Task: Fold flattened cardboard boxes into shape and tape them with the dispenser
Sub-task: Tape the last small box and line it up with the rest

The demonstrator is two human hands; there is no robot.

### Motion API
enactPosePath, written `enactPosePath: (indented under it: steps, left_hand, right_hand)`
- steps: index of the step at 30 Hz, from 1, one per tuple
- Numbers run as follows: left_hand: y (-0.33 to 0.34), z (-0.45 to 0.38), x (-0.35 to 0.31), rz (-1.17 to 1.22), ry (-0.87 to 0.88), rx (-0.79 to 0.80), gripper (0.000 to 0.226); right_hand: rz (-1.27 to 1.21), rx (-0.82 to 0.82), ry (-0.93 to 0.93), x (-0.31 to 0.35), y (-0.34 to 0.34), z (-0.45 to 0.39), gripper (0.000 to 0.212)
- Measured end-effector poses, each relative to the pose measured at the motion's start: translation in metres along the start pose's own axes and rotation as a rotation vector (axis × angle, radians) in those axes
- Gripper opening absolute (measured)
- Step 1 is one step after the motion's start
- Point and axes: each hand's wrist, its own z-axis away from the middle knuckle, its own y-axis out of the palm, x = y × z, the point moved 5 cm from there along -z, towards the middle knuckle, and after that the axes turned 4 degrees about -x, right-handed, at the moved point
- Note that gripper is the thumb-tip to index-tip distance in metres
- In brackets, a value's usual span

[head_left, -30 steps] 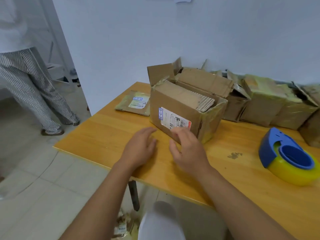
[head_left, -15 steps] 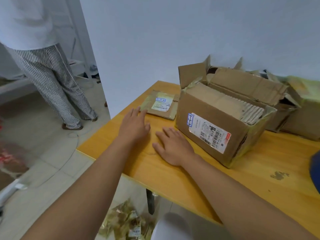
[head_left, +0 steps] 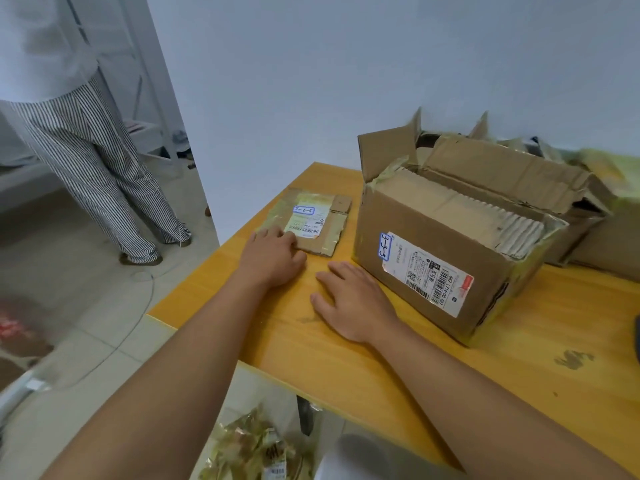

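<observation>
Left hand (head_left: 273,252) flat, released, fingertips on flattened box (head_left: 311,221) near edge. Right hand (head_left: 353,299) flat on worktop (head_left: 485,382), empty. Slide box toward body, then pinch edge to lift.

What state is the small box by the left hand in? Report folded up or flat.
Flat. The small box lies flat on the table, label up; the left hand touches its near corner.

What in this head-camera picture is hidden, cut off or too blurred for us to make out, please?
- Tape dispenser: head view, only a dark sliver at the right edge; cut off.
- Left hand fingertips on the flattened box: the hand's own back hides whether they grip it.
- Open box label print: too small to read.
- Boxes behind: blurred, cut by the right edge.
- Right hand: lies flat on the table.
</observation>
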Motion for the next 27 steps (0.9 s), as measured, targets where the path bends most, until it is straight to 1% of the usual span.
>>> enactPosePath:
  steps: [4, 6, 8, 10, 11, 13, 14, 16, 18, 21, 23, 25, 27]
  left_hand:
    - [-0.014, 0.040, 0.018, 0.127, -0.141, -0.103, 0.038]
    - [-0.018, 0.063, 0.021, 0.123, -0.164, -0.117, 0.038]
    - [-0.021, 0.082, 0.020, 0.106, -0.154, -0.115, 0.034]
    - [-0.021, 0.092, 0.020, 0.136, -0.170, -0.117, 0.029]
    - [-0.021, 0.094, 0.022, 0.156, -0.192, -0.117, 0.032]
    - [-0.017, 0.095, 0.028, 0.175, -0.256, -0.055, 0.051]
    - [-0.014, 0.096, 0.030, 0.197, -0.290, 0.002, 0.058]
    - [-0.009, 0.099, 0.030, 0.240, -0.318, 0.087, 0.063]
    - [-0.008, 0.105, 0.029, 0.232, -0.311, 0.076, 0.066]
    - [-0.012, 0.119, 0.028, 0.129, -0.302, 0.069, 0.076]
    - [-0.018, 0.130, 0.027, 0.074, -0.288, 0.107, 0.077]
    - [-0.023, 0.141, 0.027, 0.082, -0.272, 0.166, 0.075]
    - [-0.027, 0.153, 0.028, 0.103, -0.226, 0.253, 0.075]
  right_hand:
    - [-0.095, -0.144, 0.054, 0.001, -0.013, 0.005, 0.041]
    - [-0.092, -0.163, 0.121, 0.002, -0.015, 0.008, 0.041]
    - [-0.108, -0.113, 0.221, 0.007, -0.013, 0.012, 0.042]
    - [-0.128, -0.035, 0.283, 0.016, -0.008, 0.014, 0.048]
    - [-0.127, -0.010, 0.292, 0.021, -0.006, 0.015, 0.052]
    - [-0.119, 0.025, 0.299, 0.029, -0.006, 0.016, 0.055]
    - [-0.110, 0.045, 0.298, 0.031, -0.007, 0.018, 0.054]
    - [-0.066, 0.086, 0.273, 0.035, -0.012, 0.026, 0.048]
    - [-0.030, 0.121, 0.192, 0.041, -0.019, 0.041, 0.040]
    - [-0.052, 0.176, 0.014, 0.054, -0.026, 0.067, 0.034]
    - [-0.065, 0.098, -0.015, 0.051, -0.038, 0.074, 0.033]
    - [-0.091, 0.014, -0.005, 0.042, -0.051, 0.075, 0.038]
    - [-0.089, 0.042, -0.026, 0.035, -0.055, 0.076, 0.052]
